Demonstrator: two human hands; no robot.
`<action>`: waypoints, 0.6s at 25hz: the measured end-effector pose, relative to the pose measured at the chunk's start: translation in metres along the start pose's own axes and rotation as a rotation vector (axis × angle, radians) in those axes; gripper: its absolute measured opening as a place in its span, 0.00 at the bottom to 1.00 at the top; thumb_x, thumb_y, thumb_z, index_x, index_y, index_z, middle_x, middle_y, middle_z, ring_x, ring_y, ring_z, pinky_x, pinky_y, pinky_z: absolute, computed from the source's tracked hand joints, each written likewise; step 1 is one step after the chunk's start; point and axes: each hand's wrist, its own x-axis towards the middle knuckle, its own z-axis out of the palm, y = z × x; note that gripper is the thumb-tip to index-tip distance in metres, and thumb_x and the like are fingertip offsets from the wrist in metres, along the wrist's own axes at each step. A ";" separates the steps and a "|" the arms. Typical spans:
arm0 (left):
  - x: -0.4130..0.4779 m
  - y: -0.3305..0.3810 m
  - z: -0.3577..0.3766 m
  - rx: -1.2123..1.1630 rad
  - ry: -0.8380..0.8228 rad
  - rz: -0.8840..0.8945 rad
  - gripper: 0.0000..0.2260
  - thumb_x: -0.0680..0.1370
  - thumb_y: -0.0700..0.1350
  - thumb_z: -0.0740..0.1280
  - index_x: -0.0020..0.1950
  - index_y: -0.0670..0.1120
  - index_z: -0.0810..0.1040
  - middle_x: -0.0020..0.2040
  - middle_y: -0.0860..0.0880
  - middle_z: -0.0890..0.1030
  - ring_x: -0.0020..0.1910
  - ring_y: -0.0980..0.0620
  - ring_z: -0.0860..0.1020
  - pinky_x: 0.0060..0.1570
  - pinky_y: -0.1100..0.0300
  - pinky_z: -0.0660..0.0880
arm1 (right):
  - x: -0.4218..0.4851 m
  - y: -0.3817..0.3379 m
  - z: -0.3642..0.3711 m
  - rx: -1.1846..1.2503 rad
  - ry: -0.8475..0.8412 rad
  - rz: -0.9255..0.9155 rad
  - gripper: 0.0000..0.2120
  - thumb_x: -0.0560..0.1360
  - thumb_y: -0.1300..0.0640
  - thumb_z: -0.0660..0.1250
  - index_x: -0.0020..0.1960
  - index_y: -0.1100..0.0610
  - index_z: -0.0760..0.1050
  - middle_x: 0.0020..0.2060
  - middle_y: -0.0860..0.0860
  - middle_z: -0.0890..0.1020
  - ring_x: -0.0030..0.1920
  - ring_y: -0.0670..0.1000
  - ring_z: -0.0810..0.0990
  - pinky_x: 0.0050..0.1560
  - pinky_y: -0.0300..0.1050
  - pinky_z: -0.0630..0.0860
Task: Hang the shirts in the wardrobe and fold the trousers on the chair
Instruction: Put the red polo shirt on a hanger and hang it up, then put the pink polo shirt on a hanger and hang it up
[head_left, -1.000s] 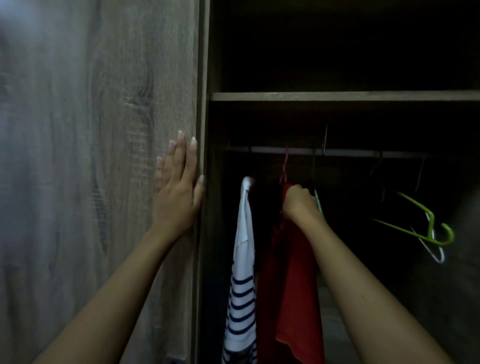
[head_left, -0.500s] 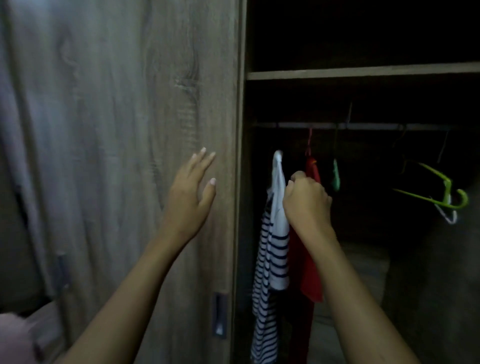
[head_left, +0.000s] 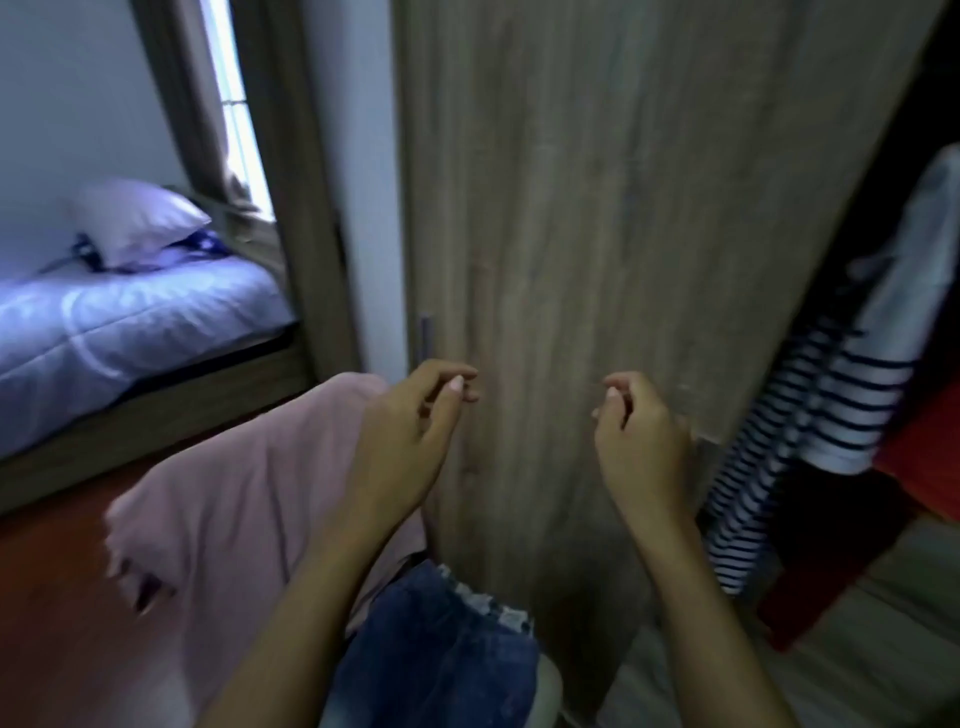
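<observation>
Here, two empty hands before a wooden wardrobe door (head_left: 597, 234).
Left hand (head_left: 410, 441) and right hand (head_left: 641, 441) loosely curled, gripping nothing; bed (head_left: 130, 322) left of the door, striped shirt (head_left: 810, 415) right.

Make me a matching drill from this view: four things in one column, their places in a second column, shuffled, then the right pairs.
Things:
1. striped shirt
2. pillow
3. pink garment
4. jeans

Places:
A. on the bed, far left
B. below the left hand, left of the wardrobe door
C. hanging in the open wardrobe, right edge
D. bottom centre, between the forearms

Pairs: 1-C, 2-A, 3-B, 4-D
</observation>
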 end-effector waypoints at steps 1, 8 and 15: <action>-0.010 -0.013 -0.016 0.019 0.011 -0.041 0.09 0.79 0.46 0.59 0.53 0.51 0.78 0.44 0.58 0.81 0.46 0.61 0.80 0.44 0.70 0.73 | -0.009 -0.008 0.018 0.025 -0.055 -0.004 0.09 0.78 0.58 0.59 0.54 0.53 0.76 0.42 0.56 0.85 0.47 0.59 0.81 0.54 0.56 0.73; -0.059 -0.105 -0.101 0.259 0.171 -0.407 0.07 0.80 0.45 0.61 0.52 0.53 0.79 0.43 0.57 0.81 0.44 0.62 0.79 0.43 0.68 0.73 | -0.048 -0.052 0.153 0.199 -0.389 -0.043 0.08 0.79 0.57 0.57 0.50 0.51 0.76 0.39 0.51 0.83 0.44 0.55 0.79 0.55 0.57 0.73; -0.058 -0.200 -0.146 0.632 0.465 -0.783 0.08 0.77 0.43 0.65 0.54 0.46 0.78 0.52 0.44 0.79 0.48 0.44 0.78 0.46 0.58 0.70 | -0.039 -0.080 0.281 0.227 -0.737 -0.080 0.11 0.79 0.49 0.58 0.47 0.53 0.75 0.38 0.50 0.80 0.40 0.49 0.78 0.42 0.43 0.75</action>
